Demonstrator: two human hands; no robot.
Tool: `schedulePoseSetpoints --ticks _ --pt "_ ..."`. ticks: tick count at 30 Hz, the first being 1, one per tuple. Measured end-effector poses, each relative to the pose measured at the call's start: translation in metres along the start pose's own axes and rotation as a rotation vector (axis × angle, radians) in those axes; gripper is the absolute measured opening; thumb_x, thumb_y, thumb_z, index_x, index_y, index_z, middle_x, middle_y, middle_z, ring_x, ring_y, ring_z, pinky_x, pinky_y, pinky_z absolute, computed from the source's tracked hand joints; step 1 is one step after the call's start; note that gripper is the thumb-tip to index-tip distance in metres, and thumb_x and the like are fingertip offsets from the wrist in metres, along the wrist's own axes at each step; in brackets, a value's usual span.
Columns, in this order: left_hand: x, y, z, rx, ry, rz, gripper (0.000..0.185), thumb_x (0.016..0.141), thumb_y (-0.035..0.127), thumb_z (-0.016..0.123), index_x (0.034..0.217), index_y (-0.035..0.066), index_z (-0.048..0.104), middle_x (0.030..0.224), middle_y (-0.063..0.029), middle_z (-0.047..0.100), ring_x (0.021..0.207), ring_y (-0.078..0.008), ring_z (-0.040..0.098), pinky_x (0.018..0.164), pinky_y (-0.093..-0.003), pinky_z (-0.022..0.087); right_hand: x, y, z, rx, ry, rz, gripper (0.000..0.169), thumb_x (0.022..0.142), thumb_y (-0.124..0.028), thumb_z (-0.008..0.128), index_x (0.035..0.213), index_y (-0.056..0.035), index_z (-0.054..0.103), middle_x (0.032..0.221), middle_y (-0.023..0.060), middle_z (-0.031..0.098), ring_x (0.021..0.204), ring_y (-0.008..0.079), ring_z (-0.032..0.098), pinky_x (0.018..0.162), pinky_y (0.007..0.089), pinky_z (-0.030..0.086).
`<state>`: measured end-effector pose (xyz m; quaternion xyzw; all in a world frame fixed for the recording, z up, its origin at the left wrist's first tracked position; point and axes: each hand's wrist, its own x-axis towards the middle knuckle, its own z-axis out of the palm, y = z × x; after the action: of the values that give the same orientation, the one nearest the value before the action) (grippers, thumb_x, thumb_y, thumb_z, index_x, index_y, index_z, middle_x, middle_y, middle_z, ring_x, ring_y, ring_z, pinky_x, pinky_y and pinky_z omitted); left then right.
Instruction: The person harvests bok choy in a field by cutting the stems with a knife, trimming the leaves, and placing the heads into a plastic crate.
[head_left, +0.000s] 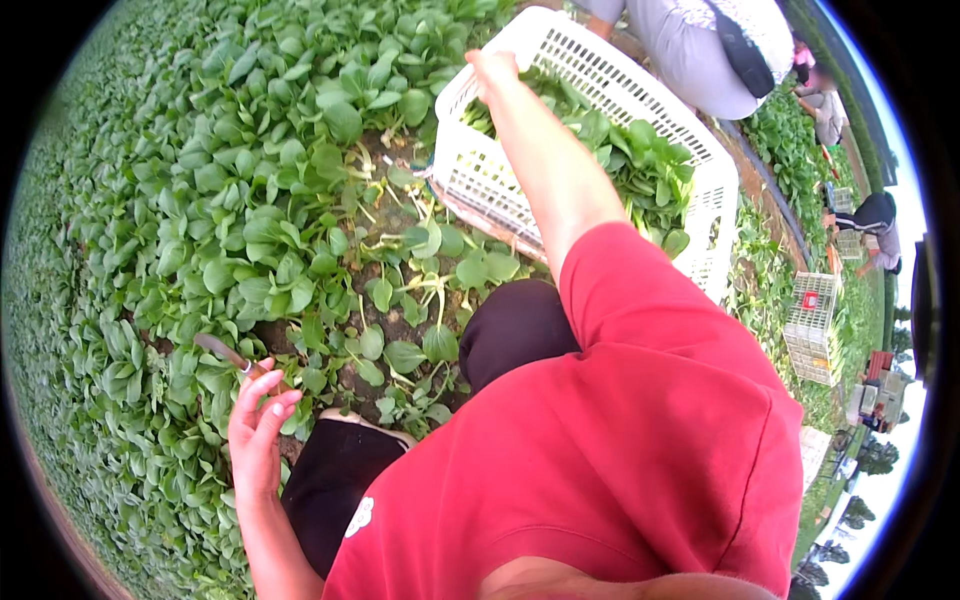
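My left hand (259, 427) holds a small knife (219, 348) by its brown handle. The knife's curved blade points up and left over the leafy green plants (247, 225). With my arm stretched across it, my right hand (495, 71) grips the far-end rim of a white plastic crate (480, 161). Inside the crate lie bunches of cut leafy greens (652, 169), partly covered by my forearm. Between the crate and my knees, low plants and loose, yellowing leaves (420, 289) lie on dark soil.
Beside the crate a person in light grey clothing (686, 56) bends over. Several other people work farther off to the right. Stacked crates (810, 326) stand along the field, near a loaded vehicle (877, 394). A dark hose or pipe (772, 184) runs along the soil.
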<state>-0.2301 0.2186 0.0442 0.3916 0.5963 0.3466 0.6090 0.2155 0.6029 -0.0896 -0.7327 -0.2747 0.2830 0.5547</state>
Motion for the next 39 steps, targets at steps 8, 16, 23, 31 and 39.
schedulePoseSetpoints --ticks 8,16,23,31,39 --pt "-0.041 0.040 0.035 -0.331 -0.398 0.513 0.050 0.093 0.021 0.054 0.134 -0.006 0.044 0.145 -0.0177 0.038 0.103 -0.0230 0.063 0.086 -0.0307 0.052 -0.307 -0.109 -0.083 0.186 -1.554 -0.201 0.055 0.085 -0.016 0.069 0.130 0.0037 0.044 0.124 0.0181 0.056 0.115 0.0243 0.055 0.092 0.0362 0.051" --pt "-0.071 0.043 0.074 -0.254 -0.424 0.474 0.047 0.093 0.018 0.055 0.135 0.000 0.045 0.144 -0.0124 0.042 0.107 -0.0211 0.062 0.081 -0.0262 0.051 -0.397 -0.103 -0.140 0.487 -1.672 0.111 0.055 0.087 -0.012 0.067 0.131 0.0023 0.038 0.116 0.0139 0.054 0.093 0.0214 0.062 0.071 0.0373 0.054" --pt "-0.087 0.030 0.017 0.242 -0.003 0.522 0.036 0.093 0.013 0.057 0.128 0.004 0.053 0.134 -0.0087 0.053 0.112 -0.0184 0.059 0.089 -0.0281 0.044 -0.351 -0.073 -0.133 0.679 -1.361 0.366 0.006 0.092 -0.006 0.056 0.095 -0.0008 0.056 0.071 0.0038 0.055 0.055 0.0106 0.048 0.053 0.0266 0.043" --pt "-0.032 -0.160 -0.218 -0.324 0.705 0.230 0.036 0.098 0.019 0.049 0.132 0.006 0.050 0.131 -0.0061 0.056 0.120 -0.0150 0.052 0.095 -0.0283 0.043 -0.318 -0.054 -0.146 0.629 -1.341 0.417 0.022 0.094 -0.018 0.060 0.077 -0.0046 0.058 0.059 -0.0001 0.048 0.053 0.0096 0.042 0.051 0.0250 0.038" --pt "0.025 -0.223 0.013 -0.168 0.183 -0.182 0.032 0.098 0.017 0.049 0.128 0.006 0.052 0.127 -0.0059 0.057 0.116 -0.0142 0.053 0.093 -0.0275 0.044 -0.312 -0.046 -0.180 0.330 -1.255 0.336 0.016 0.091 -0.010 0.060 0.084 0.0044 0.061 0.073 0.0123 0.059 0.054 0.0147 0.053 0.050 0.0291 0.046"
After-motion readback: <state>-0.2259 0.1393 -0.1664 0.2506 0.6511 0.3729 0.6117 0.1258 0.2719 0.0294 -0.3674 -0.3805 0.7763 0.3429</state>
